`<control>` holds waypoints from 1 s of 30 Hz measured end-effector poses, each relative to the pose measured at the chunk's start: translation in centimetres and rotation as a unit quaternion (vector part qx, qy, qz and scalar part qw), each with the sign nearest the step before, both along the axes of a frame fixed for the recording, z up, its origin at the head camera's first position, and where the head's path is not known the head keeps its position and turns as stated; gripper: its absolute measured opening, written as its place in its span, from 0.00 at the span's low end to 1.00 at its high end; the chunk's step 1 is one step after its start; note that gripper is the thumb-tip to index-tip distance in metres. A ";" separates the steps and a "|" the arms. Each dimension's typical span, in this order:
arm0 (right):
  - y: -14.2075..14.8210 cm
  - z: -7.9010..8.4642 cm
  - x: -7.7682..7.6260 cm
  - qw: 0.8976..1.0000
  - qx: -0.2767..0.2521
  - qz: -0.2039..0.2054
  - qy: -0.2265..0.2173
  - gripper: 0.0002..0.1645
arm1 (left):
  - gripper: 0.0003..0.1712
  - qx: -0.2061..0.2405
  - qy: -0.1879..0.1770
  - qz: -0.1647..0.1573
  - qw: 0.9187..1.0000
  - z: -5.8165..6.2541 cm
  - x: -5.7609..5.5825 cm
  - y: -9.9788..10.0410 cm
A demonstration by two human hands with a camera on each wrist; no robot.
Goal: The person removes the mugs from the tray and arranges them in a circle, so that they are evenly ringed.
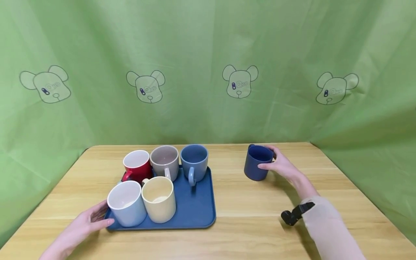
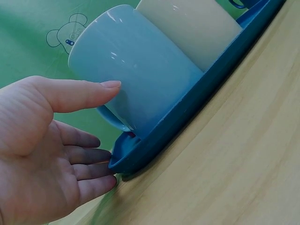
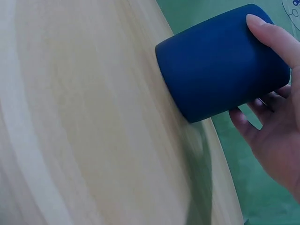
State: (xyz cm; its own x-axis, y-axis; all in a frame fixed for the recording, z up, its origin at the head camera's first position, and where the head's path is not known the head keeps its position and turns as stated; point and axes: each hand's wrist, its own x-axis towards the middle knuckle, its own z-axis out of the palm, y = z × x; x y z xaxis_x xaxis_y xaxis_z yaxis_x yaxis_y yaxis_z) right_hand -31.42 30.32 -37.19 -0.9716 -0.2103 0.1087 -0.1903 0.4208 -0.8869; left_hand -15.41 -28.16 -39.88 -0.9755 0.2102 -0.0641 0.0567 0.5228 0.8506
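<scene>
My right hand (image 1: 280, 164) grips a dark blue mug (image 1: 253, 167) from its right side, thumb on the near wall and fingers behind. In the right wrist view the mug (image 3: 215, 65) stands upright at the table surface, its handle hidden. My left hand (image 1: 85, 221) is at the left end of a blue tray (image 1: 195, 202), beside a light blue mug (image 1: 130, 213). In the left wrist view the fingertips (image 2: 101, 180) are right at the tray's corner, while the thumb overlaps the light blue mug.
On the tray stand a cream mug (image 1: 160, 206), a red mug (image 1: 142, 173), a grey-mauve mug (image 1: 159, 169) and a medium blue mug (image 1: 199, 168). The wooden table (image 1: 260, 231) is backed by a green curtain (image 1: 208, 115). A black wrist device (image 1: 296, 213) sits on my right sleeve.
</scene>
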 end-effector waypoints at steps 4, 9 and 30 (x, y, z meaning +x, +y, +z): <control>0.2 -0.2 0.0 1.000 0.006 -0.018 0.017 0.48 | 0.41 -0.003 -0.001 0.003 1.000 0.0 0.1 0.0; 0.3 0.1 0.2 0.999 0.030 -0.025 0.035 0.48 | 0.41 -0.003 0.002 0.004 1.000 0.1 0.2 -0.1; -6.0 4.2 4.5 0.983 0.059 -0.003 0.174 0.39 | 0.44 0.018 -0.002 -0.006 1.000 0.1 -0.1 0.2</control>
State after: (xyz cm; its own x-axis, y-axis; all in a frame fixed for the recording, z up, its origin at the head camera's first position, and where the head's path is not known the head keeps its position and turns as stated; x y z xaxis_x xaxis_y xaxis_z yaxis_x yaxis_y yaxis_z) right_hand -26.89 24.35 -33.03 -0.8809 -0.2357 0.4104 -0.4711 0.5198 -0.7126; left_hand -15.49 -27.97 -39.76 -0.9726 0.2244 -0.0604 0.0595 0.4916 0.8688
